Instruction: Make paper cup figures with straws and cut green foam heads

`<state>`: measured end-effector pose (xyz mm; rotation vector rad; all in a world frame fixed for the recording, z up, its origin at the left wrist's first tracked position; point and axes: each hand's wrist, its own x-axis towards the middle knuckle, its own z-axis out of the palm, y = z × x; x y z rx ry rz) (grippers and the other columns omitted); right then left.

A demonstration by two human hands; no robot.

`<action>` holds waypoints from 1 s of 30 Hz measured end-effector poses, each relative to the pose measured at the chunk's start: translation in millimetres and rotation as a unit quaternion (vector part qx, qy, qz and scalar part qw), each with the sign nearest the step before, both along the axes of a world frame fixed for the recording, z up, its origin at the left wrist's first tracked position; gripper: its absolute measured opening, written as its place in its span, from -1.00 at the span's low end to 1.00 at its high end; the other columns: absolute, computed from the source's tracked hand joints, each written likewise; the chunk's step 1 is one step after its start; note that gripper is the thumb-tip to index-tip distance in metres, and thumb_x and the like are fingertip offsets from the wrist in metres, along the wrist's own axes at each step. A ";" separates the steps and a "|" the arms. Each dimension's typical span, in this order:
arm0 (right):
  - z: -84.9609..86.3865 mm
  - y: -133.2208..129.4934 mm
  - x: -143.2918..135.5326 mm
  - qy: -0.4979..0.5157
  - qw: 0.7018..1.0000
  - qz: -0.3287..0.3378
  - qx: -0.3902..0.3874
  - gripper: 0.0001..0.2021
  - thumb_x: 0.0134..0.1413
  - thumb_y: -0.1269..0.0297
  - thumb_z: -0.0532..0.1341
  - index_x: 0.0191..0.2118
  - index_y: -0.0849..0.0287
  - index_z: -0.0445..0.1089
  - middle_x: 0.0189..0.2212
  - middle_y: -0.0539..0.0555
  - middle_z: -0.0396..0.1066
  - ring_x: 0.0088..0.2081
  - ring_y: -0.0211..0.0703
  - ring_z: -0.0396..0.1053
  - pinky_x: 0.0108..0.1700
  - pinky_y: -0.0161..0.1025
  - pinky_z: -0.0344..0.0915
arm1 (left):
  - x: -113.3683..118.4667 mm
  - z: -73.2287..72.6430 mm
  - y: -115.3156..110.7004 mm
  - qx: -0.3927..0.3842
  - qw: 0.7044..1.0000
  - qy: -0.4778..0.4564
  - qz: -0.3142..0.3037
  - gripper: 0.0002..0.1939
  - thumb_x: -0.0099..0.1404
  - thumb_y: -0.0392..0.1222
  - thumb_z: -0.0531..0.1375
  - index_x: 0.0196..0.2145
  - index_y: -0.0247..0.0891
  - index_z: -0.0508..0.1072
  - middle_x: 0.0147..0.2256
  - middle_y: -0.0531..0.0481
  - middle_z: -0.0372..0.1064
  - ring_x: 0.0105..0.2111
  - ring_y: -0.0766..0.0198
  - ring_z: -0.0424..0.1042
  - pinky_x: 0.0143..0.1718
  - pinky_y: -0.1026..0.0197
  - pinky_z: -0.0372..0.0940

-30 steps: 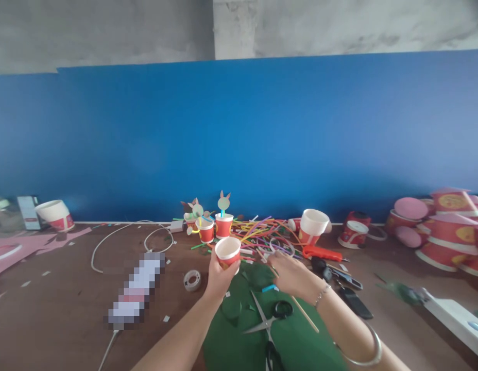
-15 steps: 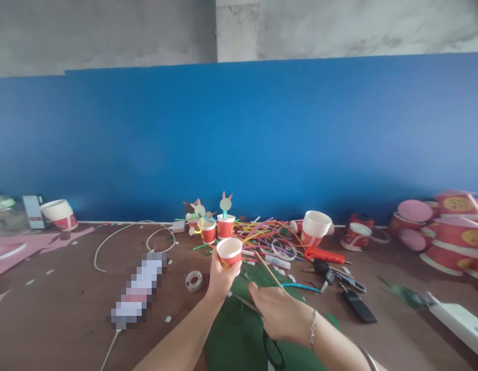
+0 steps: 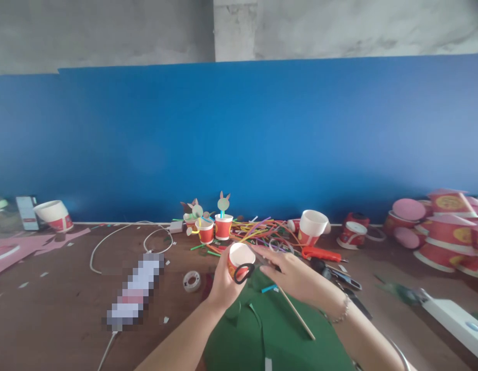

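A red-and-white paper cup [image 3: 241,255] is held above the near middle of the desk [image 3: 77,293], its open mouth tipped up toward the camera. The left hand [image 3: 222,283] is wrapped around its side. The right hand [image 3: 287,273] is closed on scissors [image 3: 244,273], one black handle loop showing in front of the cup; how the blades stand cannot be told. Below the hands lies green paper [image 3: 289,340], with a thin wooden stick [image 3: 296,314] and a short blue strip [image 3: 269,288] on it. To the left are a roll of tape [image 3: 191,281] and a pixelated object [image 3: 134,293] with a white cable [image 3: 107,350] at its near end. Behind the cup stand small red cups [image 3: 223,228], one carrying a paper figure with pointed ears [image 3: 224,204], beside a tangle of coloured strips [image 3: 262,232]. Right of the strips are a tilted white-and-red cup [image 3: 312,228], a red-handled tool [image 3: 322,253] and some dark keys [image 3: 320,269]. Farther right, red cups with pink paper tops [image 3: 449,237] are piled together. At the far left, a leaning cup [image 3: 55,215] stands near an upright phone [image 3: 27,213] and pink paper [image 3: 38,245]. A blue panel [image 3: 239,134] rises behind the desk.
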<state>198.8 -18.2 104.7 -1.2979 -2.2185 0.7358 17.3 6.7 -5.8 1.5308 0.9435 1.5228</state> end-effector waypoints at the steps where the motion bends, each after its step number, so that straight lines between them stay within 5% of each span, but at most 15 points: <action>1: -4.6 2.5 -0.7 -0.013 1.000 0.008 -0.002 -0.52 0.13 0.25 0.05 0.19 0.05 0.23 -0.43 0.03 0.44 -0.41 -0.16 0.29 -0.26 -0.24 0.21 | -0.2 -0.9 -0.9 0.009 1.000 0.016 0.000 -0.40 0.04 -0.22 0.30 0.06 -0.22 0.27 -0.01 -0.21 0.34 0.00 0.01 0.35 0.04 0.04 0.24; 7: -26.8 17.3 1.2 -0.003 0.997 0.049 -0.058 -0.48 0.18 0.14 0.06 0.25 0.09 0.13 -0.59 -0.06 0.27 -0.55 -0.31 0.12 -0.44 -0.34 0.12 | -1.5 -12.4 0.7 0.057 0.994 0.092 0.013 -0.33 0.10 -0.26 0.24 0.17 -0.18 0.15 0.06 -0.20 0.27 0.04 0.01 0.31 0.07 0.00 0.21; 13: -23.5 18.3 -2.2 -0.016 0.997 0.042 -0.070 -0.52 0.20 0.14 0.02 0.22 0.08 0.19 -0.52 -0.05 0.28 -0.55 -0.35 0.05 -0.49 -0.37 0.03 | -2.6 -20.3 6.4 0.122 0.984 0.126 0.004 -0.32 0.16 -0.20 0.21 0.19 -0.22 0.06 0.10 -0.24 0.22 0.09 -0.01 0.26 0.12 -0.05 0.14; 18: -19.5 15.3 -6.8 -0.038 0.998 0.041 -0.023 -0.56 0.09 0.27 0.09 0.11 0.13 0.33 -0.52 -0.03 0.31 -0.52 -0.33 0.12 -0.46 -0.37 0.04 | -4.4 -18.3 5.7 0.130 0.982 0.138 -0.004 -0.35 0.18 -0.10 0.17 0.18 -0.27 0.07 0.11 -0.28 0.18 0.10 -0.05 0.23 0.11 -0.09 0.12; 25: -20.2 13.8 -6.9 -0.078 0.996 0.032 0.010 -0.47 0.00 0.40 0.05 0.15 0.10 0.28 -0.52 -0.04 0.38 -0.54 -0.30 0.17 -0.45 -0.36 0.06 | -4.6 -15.7 5.0 0.127 0.979 0.158 0.006 -0.37 0.18 -0.20 0.16 0.18 -0.25 0.06 0.08 -0.25 0.20 0.08 0.01 0.24 0.10 -0.06 0.14; 30: -19.0 9.5 -11.8 -0.136 0.990 -0.007 0.044 -0.47 0.01 0.41 0.04 0.15 0.01 0.28 -0.22 0.08 0.51 -0.30 -0.15 0.41 -0.28 -0.30 0.19 | -5.3 -17.4 5.9 0.127 0.978 0.167 0.017 -0.31 0.14 -0.23 0.19 0.20 -0.22 0.04 0.07 -0.23 0.23 0.07 0.01 0.27 0.09 -0.05 0.17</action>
